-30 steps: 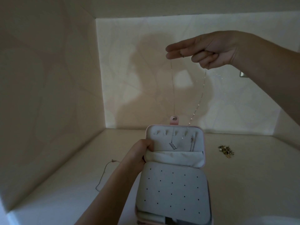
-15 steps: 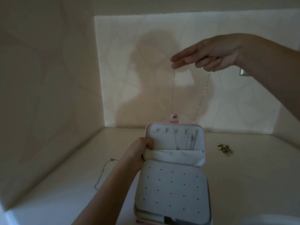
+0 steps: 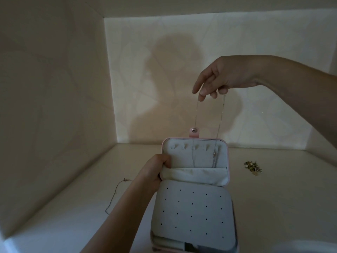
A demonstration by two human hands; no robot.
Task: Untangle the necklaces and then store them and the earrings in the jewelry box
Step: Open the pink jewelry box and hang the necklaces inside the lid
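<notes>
A pink jewelry box (image 3: 227, 161) stands open in the middle of the shelf, its lid upright with grey hooks and a fabric pocket, and a grey earring panel with holes below. My left hand (image 3: 157, 170) grips the lid's left edge and the pocket's rim. My right hand (image 3: 217, 79) hangs above the lid and pinches a thin silver necklace (image 3: 221, 114). The chain's two strands drop in front of the lid and its lower end disappears into the pocket. A second thin necklace (image 3: 116, 190) lies on the shelf to the left. Gold earrings (image 3: 252, 167) sit in a small heap to the right.
The scene is a pale alcove with a back wall (image 3: 164, 70) and a left side wall (image 3: 54, 106) closing in the shelf. My shadow falls on the back wall. The light is dim.
My right hand has come down toward the lid, lowering the necklace so its pendant end has slipped into the pocket. My left hand has kept its grip on the lid.
</notes>
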